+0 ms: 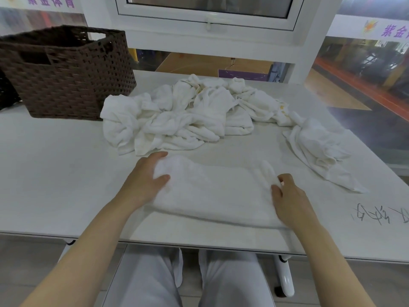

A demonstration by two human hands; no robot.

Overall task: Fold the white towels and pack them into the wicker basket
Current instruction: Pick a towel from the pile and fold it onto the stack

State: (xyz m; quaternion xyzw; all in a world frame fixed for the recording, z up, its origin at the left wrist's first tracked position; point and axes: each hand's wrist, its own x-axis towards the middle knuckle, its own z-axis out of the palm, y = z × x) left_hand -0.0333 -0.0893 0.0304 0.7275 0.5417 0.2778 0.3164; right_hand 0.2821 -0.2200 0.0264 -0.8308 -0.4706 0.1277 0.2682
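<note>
A white towel (212, 191) lies flattened on the white table (55, 173) close to its front edge. My left hand (143, 176) grips the towel's left end, thumb on top and fingers curled round the far corner. My right hand (287, 196) pinches the right end, where the cloth bunches up. A heap of crumpled white towels (177, 116) sits behind it at mid-table. One more crumpled towel (318, 151) lies apart at the right. The dark brown wicker basket (66, 72) stands at the far left; its inside is not visible.
Handwritten marks (380, 216) are on the table surface at the right. A window frame (208, 29) rises behind the table. My legs in pale trousers (188, 280) and a white table leg (285, 278) show below the front edge.
</note>
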